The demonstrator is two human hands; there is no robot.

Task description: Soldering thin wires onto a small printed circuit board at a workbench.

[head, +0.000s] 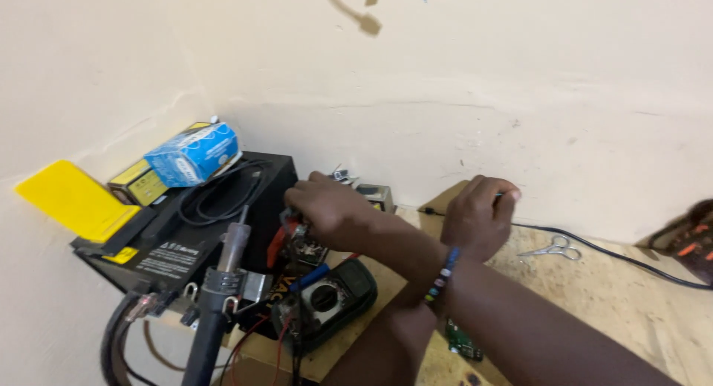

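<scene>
The left hand [330, 211] is curling its fingers [297, 208] around a small metal part [303, 237], gripping it just above the multimeter [327, 300]. The right hand [479, 215] is closing its fingers [505, 196] on a thin black cable [631, 260], which is trailing away across the tabletop [616, 312] past the scissors [553, 248]. Left of the left fingers, a black battery [186, 245] is carrying a coiled lead [215, 196] and a blue box [193, 154]. Nearer me, a soldering iron [223, 282] is standing upright.
</scene>
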